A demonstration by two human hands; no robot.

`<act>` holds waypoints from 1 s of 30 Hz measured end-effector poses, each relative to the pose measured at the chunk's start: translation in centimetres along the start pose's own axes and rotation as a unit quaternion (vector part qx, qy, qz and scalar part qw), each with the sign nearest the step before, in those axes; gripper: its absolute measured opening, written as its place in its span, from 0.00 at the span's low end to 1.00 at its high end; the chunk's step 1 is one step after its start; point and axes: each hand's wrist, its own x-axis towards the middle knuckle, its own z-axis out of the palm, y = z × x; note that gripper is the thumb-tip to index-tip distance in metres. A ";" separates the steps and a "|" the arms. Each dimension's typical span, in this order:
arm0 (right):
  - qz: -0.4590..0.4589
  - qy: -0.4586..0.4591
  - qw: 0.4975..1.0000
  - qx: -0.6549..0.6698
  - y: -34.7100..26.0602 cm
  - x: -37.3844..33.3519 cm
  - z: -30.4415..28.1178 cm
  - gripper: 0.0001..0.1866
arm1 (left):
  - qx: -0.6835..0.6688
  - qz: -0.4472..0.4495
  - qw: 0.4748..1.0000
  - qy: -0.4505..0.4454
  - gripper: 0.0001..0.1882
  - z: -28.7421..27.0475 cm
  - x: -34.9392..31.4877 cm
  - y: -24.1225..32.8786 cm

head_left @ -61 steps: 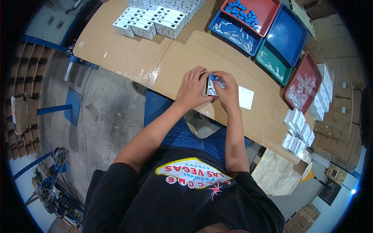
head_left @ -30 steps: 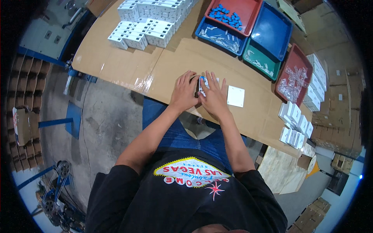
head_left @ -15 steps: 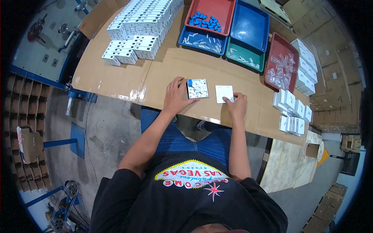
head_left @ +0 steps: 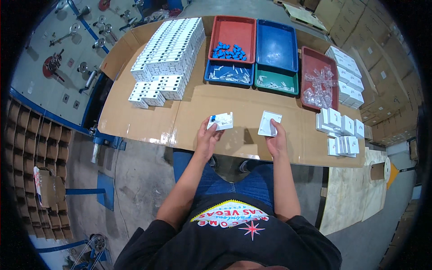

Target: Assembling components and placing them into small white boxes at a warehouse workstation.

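My left hand (head_left: 208,139) is closed on a white square box (head_left: 223,121), tilted above the cardboard-covered table. Small white parts and a blue piece (head_left: 213,118) show inside it. To the right, my right hand (head_left: 277,140) grips a thin white square cover (head_left: 269,123) by its right edge, thumb on its face. The cover is tipped up, with a narrow raised rim along its border. A gap of bare cardboard separates the box from the cover. The fingers beneath both pieces are partly hidden.
Stacked white boxes (head_left: 173,56) stand at the far left. Along the back are a red tray (head_left: 231,31) with blue pieces, blue trays (head_left: 276,42), a green tray (head_left: 294,85) and a red tray (head_left: 308,58) with clear parts. White square units (head_left: 346,128) pile up at right.
Both hands have lifted their pieces off the table and tilted them. My right hand now grips the cover, which earlier lay flat. The whole view has shifted, showing more beyond the table.
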 end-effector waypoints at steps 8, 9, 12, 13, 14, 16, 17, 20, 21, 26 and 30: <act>0.059 -0.181 0.977 0.101 -1.6 -1.9 4.2 0.31 | -0.162 -0.123 0.979 -0.015 0.36 5.2 -3.5 1.7; 0.065 -0.212 0.968 0.121 -1.8 -2.0 4.6 0.31 | -0.164 -0.121 0.979 -0.016 0.36 5.3 -3.6 1.9; 0.066 -0.246 0.958 0.133 -2.3 -3.0 6.4 0.32 | -0.236 -0.164 0.955 -0.073 0.41 5.1 -4.1 2.2; 0.059 -0.246 0.959 0.127 -2.5 -3.2 6.9 0.32 | -0.237 -0.162 0.955 -0.073 0.41 5.1 -4.2 2.2; 0.060 -0.246 0.959 0.126 -2.6 -3.3 7.0 0.32 | -0.253 -0.167 0.950 -0.078 0.39 5.3 -4.4 2.3; 0.071 -0.253 0.959 0.104 -2.7 -3.5 7.1 0.33 | -0.271 -0.173 0.943 -0.081 0.38 5.5 -4.7 2.2; 0.072 -0.253 0.959 0.103 -2.8 -3.7 7.3 0.33 | -0.280 -0.187 0.939 -0.070 0.35 5.5 -4.7 2.2; 0.077 -0.255 0.961 0.078 -2.7 -3.9 7.3 0.36 | -0.301 -0.192 0.932 -0.066 0.32 5.4 -4.9 1.9; 0.089 -0.252 0.961 0.072 -2.6 -3.7 6.8 0.38 | -0.312 -0.183 0.929 -0.075 0.31 5.3 -5.0 1.7; 0.039 -0.273 0.961 0.006 -3.5 -4.7 8.2 0.41 | -0.320 -0.217 0.915 -0.118 0.33 5.8 -4.9 2.2; -0.094 -0.258 0.931 -0.239 -4.8 -6.5 10.8 0.40 | -0.274 -0.213 0.932 -0.104 0.28 7.6 -5.1 3.3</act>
